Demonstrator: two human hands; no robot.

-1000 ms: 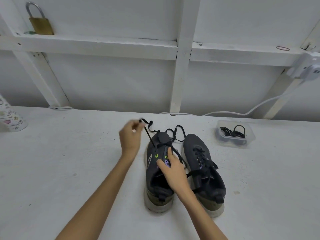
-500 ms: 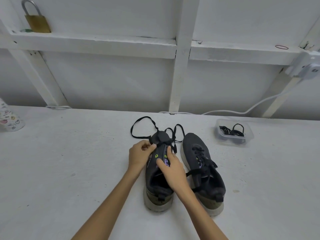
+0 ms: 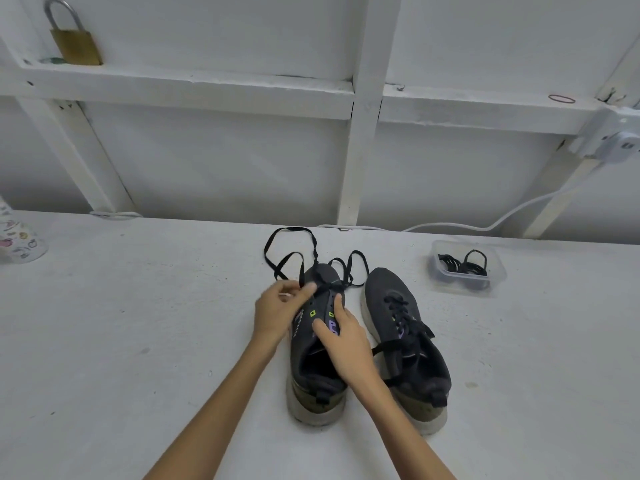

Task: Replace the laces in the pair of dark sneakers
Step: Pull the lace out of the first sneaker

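My left hand (image 3: 282, 308) pinches the loose lace (image 3: 291, 230) by the front eyelets of the left shoe (image 3: 317, 403). My right hand (image 3: 343, 336) presses its tongue, fingers straight. The laced shoe (image 3: 381, 285) stands just beside it on the table (image 3: 138, 341).

A white, rough-painted worktop (image 3: 104, 341) fills the lower view, speckled with small dark marks. Along its back edge rises a white panelled wall (image 3: 225, 161) framed by a horizontal rail (image 3: 190, 84), an upright post (image 3: 360, 133) and slanting braces (image 3: 86, 157) near either side. A brass padlock (image 3: 74, 43) stands on the rail at the upper left; a red rubber band (image 3: 561, 98) lies on it at the right. A white device (image 3: 620, 145) is fixed at the right edge, its white cable (image 3: 467, 226) trailing along the worktop's back edge. A patterned cup (image 3: 19, 237) sits at the left edge. Light is soft and even
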